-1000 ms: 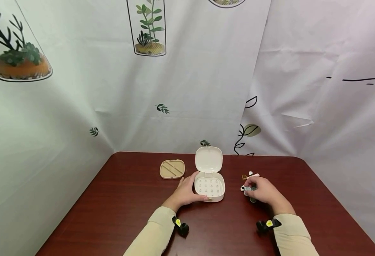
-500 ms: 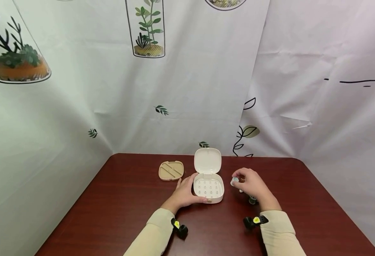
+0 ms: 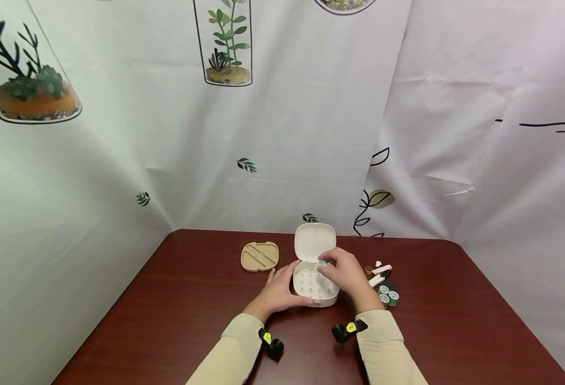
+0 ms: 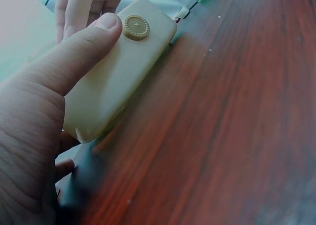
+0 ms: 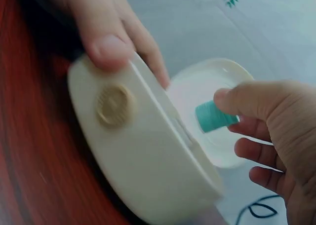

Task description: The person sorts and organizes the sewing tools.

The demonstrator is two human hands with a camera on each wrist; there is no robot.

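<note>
A cream sewing box (image 3: pixel 327 302) stands on the table with its lid (image 3: pixel 315 240) raised. Rows of small pegs line its floor. My left hand (image 3: pixel 276 291) grips the box from the left, the thumb along the front wall beside a round tan button (image 4: pixel 137 26). Between thumb and fingers, my right hand (image 3: pixel 347 270) pinches a teal thread spool (image 5: pixel 215 117) just above the rear of the box, in front of the lid. The right hand covers part of the pegged floor in the head view.
A tan divided tray (image 3: pixel 260 256) lies left of the box. On the right are several green thread spools (image 3: pixel 393 298), a pink-and-white stick-shaped item (image 3: pixel 382 269) and a small gold ring (image 3: pixel 368 269). A printed cloth (image 3: pixel 282 133) hangs behind the brown table (image 3: pixel 191 310).
My right hand has picked up the spool from the group on the right and carried it left over the box. The left hand keeps its grip on the box.
</note>
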